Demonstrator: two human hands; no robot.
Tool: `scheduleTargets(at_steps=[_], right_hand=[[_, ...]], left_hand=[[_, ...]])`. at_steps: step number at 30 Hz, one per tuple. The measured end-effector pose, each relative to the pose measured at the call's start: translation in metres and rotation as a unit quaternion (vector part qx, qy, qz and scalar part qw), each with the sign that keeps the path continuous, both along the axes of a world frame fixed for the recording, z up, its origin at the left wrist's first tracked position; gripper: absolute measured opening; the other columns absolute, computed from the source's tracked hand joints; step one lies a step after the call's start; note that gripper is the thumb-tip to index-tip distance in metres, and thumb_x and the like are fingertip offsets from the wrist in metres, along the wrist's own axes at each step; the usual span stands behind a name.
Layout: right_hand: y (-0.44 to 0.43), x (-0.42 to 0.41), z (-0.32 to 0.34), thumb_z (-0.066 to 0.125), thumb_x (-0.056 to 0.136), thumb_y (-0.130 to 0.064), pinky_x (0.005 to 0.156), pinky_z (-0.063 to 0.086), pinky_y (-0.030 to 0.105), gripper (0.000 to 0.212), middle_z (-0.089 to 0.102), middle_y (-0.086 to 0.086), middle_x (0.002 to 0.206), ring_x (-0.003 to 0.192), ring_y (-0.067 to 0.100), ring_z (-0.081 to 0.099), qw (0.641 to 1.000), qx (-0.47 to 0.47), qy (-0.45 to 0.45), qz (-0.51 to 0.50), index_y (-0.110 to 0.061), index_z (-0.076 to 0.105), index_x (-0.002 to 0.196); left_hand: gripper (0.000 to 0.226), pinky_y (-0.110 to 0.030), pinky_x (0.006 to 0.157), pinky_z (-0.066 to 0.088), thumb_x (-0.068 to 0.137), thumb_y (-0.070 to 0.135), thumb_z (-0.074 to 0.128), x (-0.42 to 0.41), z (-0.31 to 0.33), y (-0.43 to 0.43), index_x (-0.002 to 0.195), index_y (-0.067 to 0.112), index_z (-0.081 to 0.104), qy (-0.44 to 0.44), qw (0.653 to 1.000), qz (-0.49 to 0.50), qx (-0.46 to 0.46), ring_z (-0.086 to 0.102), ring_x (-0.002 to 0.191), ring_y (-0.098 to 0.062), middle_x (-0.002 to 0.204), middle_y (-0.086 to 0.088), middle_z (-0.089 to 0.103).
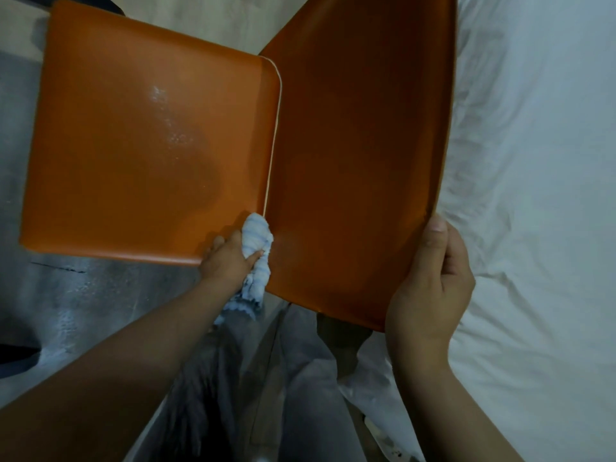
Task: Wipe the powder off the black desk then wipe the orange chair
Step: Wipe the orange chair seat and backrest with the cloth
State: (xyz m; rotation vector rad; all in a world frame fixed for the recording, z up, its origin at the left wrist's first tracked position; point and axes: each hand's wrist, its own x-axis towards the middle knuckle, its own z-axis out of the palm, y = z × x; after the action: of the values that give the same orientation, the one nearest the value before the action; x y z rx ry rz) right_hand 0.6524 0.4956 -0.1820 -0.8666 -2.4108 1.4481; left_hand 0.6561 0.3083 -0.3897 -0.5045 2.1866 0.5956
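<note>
Chair phase. Left hand [230, 258] grip is wrapped round the bunched cloth [256, 238], which presses on the near end of the seam between seat [100, 181] and backrest [350, 161] of the orange chair [140, 208]. Right hand [430, 278] grip clamps the backrest's edge, well apart. The powder streak [166, 118] sits mid-seat, beyond the cloth and slightly left, running roughly near-to-far. The left hand is nearer, so the next stroke likely pushes away along it.
</note>
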Motion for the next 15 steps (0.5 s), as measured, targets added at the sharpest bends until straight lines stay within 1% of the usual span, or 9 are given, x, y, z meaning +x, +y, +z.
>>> scheduleTargets(at_steps=[4, 8, 10, 12, 14, 15], right_hand=[[0.001, 0.001, -0.001, 0.037, 0.103, -0.033, 0.055, 0.034, 0.008, 0.029, 0.045, -0.017, 0.062, 0.059, -0.001, 0.044, 1.0, 0.0, -0.005, -0.001, -0.015, 0.052, 0.087], [0.002, 0.001, -0.003, 0.038, 0.102, -0.035, 0.055, 0.034, 0.008, 0.028, 0.045, -0.018, 0.06, 0.058, -0.001, 0.044, 1.0, 0.002, -0.002, -0.006, -0.018, 0.053, 0.085], [0.001, 0.0, -0.003, 0.037, 0.103, -0.033, 0.055, 0.033, 0.009, 0.031, 0.042, -0.016, 0.059, 0.058, 0.001, 0.042, 1.0, 0.008, -0.001, 0.003, -0.026, 0.049, 0.076], [0.001, 0.0, -0.002, 0.037, 0.104, -0.032, 0.055, 0.032, 0.01, 0.033, 0.041, -0.015, 0.058, 0.057, 0.002, 0.04, 1.0, 0.027, -0.005, 0.015, -0.034, 0.045, 0.072], [0.0, 0.0, 0.0, 0.036, 0.105, -0.032, 0.054, 0.031, 0.012, 0.035, 0.041, -0.014, 0.058, 0.056, 0.003, 0.04, 0.999, 0.044, -0.012, 0.019, -0.035, 0.045, 0.071], [0.001, 0.0, 0.001, 0.036, 0.105, -0.033, 0.056, 0.032, 0.013, 0.035, 0.044, -0.014, 0.06, 0.058, 0.003, 0.042, 0.998, 0.049, -0.013, 0.02, -0.033, 0.05, 0.072]], left_hand=[[0.06, -0.043, 0.099, 0.038, 0.088, 0.053, 0.055, -0.001, -0.008, -0.005, 0.134, 0.018, 0.038, 0.009, 0.999, -0.036, -0.028, 0.041, 0.12, -0.036, 0.13, -0.018, 0.042], [0.059, -0.042, 0.094, 0.041, 0.087, 0.05, 0.057, -0.002, -0.014, -0.006, 0.132, 0.016, 0.039, 0.042, 0.99, -0.106, -0.084, 0.044, 0.114, -0.036, 0.125, -0.017, 0.045], [0.059, -0.042, 0.092, 0.043, 0.088, 0.048, 0.057, -0.003, -0.012, -0.003, 0.135, 0.016, 0.038, 0.052, 0.978, -0.158, -0.125, 0.045, 0.112, -0.035, 0.125, -0.017, 0.045], [0.057, -0.042, 0.089, 0.044, 0.088, 0.042, 0.059, -0.003, -0.006, 0.002, 0.135, 0.017, 0.038, 0.065, 0.967, -0.197, -0.151, 0.044, 0.112, -0.034, 0.125, -0.016, 0.044], [0.053, -0.041, 0.086, 0.042, 0.088, 0.036, 0.06, -0.001, 0.002, 0.005, 0.134, 0.017, 0.041, 0.085, 0.964, -0.202, -0.149, 0.044, 0.112, -0.033, 0.124, -0.014, 0.043], [0.052, -0.04, 0.087, 0.041, 0.089, 0.037, 0.059, 0.0, 0.007, 0.003, 0.134, 0.018, 0.041, 0.097, 0.967, -0.19, -0.139, 0.044, 0.111, -0.032, 0.123, -0.013, 0.044]])
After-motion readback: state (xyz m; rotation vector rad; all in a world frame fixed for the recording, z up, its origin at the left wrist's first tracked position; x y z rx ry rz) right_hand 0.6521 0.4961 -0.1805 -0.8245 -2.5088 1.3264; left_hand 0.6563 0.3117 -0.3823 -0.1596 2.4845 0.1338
